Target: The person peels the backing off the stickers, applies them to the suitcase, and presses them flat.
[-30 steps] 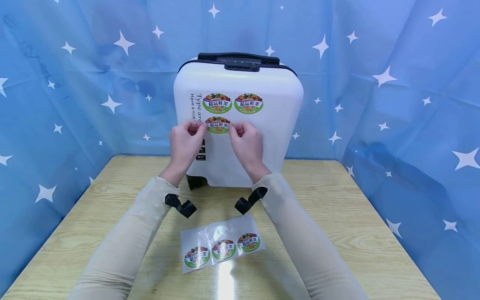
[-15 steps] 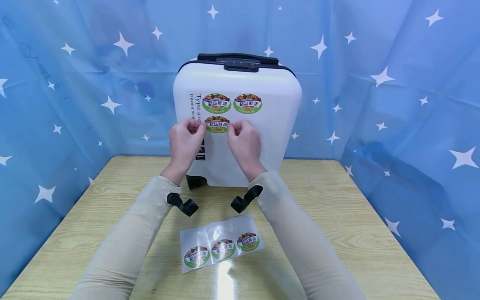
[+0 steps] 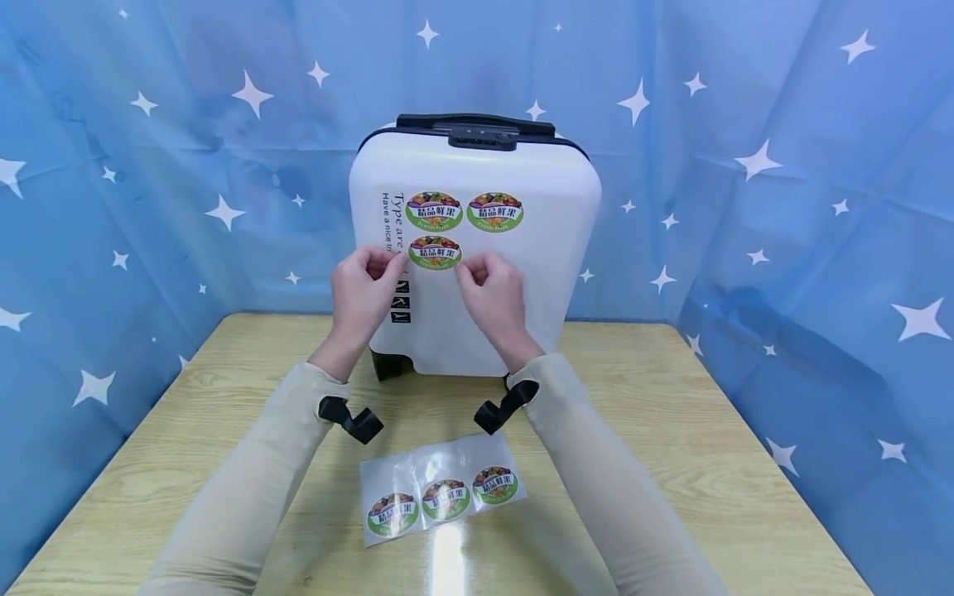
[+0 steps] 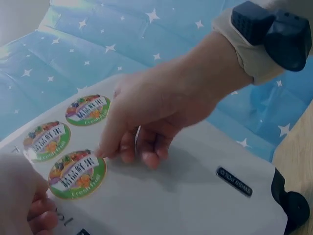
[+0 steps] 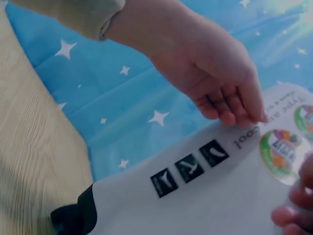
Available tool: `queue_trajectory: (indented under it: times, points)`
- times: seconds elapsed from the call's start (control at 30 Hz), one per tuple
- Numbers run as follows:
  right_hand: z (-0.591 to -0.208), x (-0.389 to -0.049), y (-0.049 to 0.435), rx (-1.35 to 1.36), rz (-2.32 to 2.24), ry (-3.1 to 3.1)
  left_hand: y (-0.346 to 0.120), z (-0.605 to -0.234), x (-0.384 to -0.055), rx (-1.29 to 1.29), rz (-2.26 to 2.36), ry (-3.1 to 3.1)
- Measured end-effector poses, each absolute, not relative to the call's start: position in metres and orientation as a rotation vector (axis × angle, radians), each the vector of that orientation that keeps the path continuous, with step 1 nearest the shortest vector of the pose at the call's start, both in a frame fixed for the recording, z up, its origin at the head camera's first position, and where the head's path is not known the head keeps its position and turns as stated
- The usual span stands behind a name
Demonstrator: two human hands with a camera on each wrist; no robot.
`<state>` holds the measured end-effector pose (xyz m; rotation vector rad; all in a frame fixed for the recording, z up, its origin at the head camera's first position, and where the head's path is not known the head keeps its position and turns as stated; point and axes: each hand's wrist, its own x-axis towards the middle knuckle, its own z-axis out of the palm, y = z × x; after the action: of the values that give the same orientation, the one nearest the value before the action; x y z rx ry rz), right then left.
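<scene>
An oval fruit sticker [image 3: 436, 253] lies on the front of the white suitcase [image 3: 477, 331], below two matching stickers, the upper left one [image 3: 435, 212] and the upper right one [image 3: 495, 213]. My left hand [image 3: 361, 291] is at its left edge, fingers loosely bent. On the opposite side, my right hand [image 3: 495, 300] has its thumb tip right at the sticker's right edge. The left wrist view shows the whole oval face of this sticker [image 4: 77, 175] between both hands. In the right wrist view, the left hand's fingertips are close over the printed lettering.
A clear-backed sheet [image 3: 425, 465] with three more fruit stickers lies on the wooden table [image 3: 633, 463] in front of the suitcase. The suitcase stands upright near the back edge, its black handle [image 3: 477, 124] on top. A blue star-patterned curtain [image 3: 745, 248] surrounds the table.
Both hands have drawn slightly apart, off the lower sticker's edges, which now show fully. The sticker stays in place on the suitcase. The view has tipped slightly.
</scene>
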<state>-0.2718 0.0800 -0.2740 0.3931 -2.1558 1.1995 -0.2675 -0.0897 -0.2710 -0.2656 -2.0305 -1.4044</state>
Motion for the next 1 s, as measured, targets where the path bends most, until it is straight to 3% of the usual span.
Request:
queue_trajectory:
  times: [0.17,0.43,1.0]
  points:
    - [-0.265,-0.270,0.079,0.550,1.410,-2.153,-0.085,-0.262,-0.264,-0.381,-1.480,-2.070]
    - [-0.251,-0.277,0.073,0.554,1.652,-2.118,-0.071,-0.251,-0.270,-0.530,-1.632,-2.044]
    - [-0.264,-0.282,0.071,0.510,1.727,-2.067,-0.065,-0.265,-0.274,-0.378,-1.702,-2.024]
